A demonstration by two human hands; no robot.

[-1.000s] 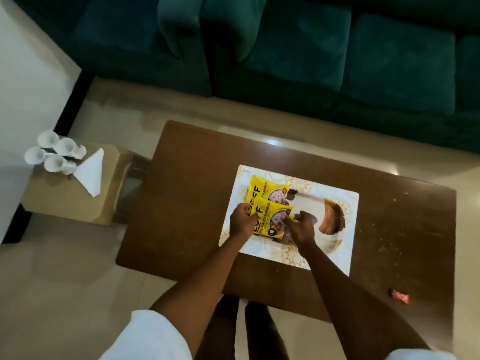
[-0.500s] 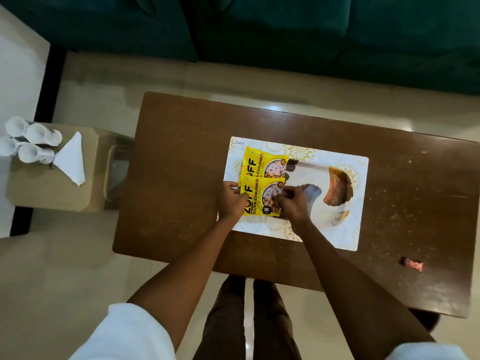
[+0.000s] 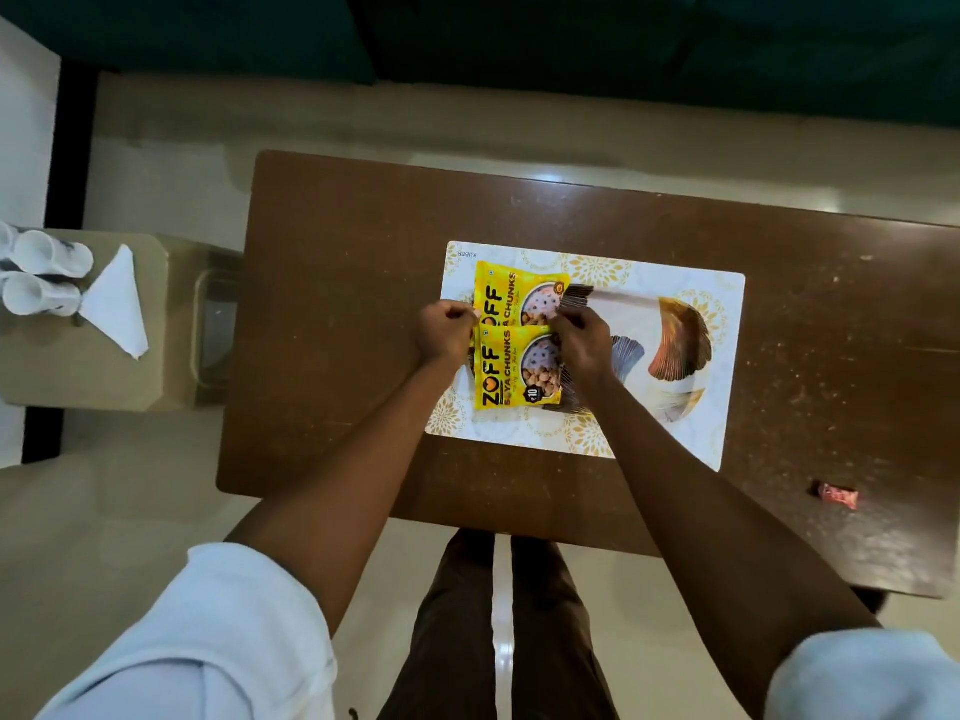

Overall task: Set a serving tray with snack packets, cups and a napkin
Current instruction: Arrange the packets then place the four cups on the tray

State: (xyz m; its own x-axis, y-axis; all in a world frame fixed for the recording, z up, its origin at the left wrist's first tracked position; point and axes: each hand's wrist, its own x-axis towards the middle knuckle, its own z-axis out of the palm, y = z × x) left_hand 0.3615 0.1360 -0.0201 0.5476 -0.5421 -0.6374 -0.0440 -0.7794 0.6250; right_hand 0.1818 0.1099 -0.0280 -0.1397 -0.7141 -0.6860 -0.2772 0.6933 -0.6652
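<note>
On tray (image 3: pixel 675 283), 9 o'clock end: left hand (image 3: pixel 444 332), right hand (image 3: pixel 579 337) pinch far corners of nearer soya chunks packet (image 3: pixel 511 376); cups (image 3: pixel 41 275), napkin (image 3: pixel 117 298) well apart at 9 o'clock; left hand nearer.

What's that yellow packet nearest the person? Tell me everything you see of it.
The nearer yellow packet is a glossy pouch printed ZOFF SOYA CHUNKS, with a round food picture and a black 10 badge. It lies flat on the left part of the patterned tray, its far edge overlapping a matching packet. The left hand and right hand pinch its far corners.
</note>
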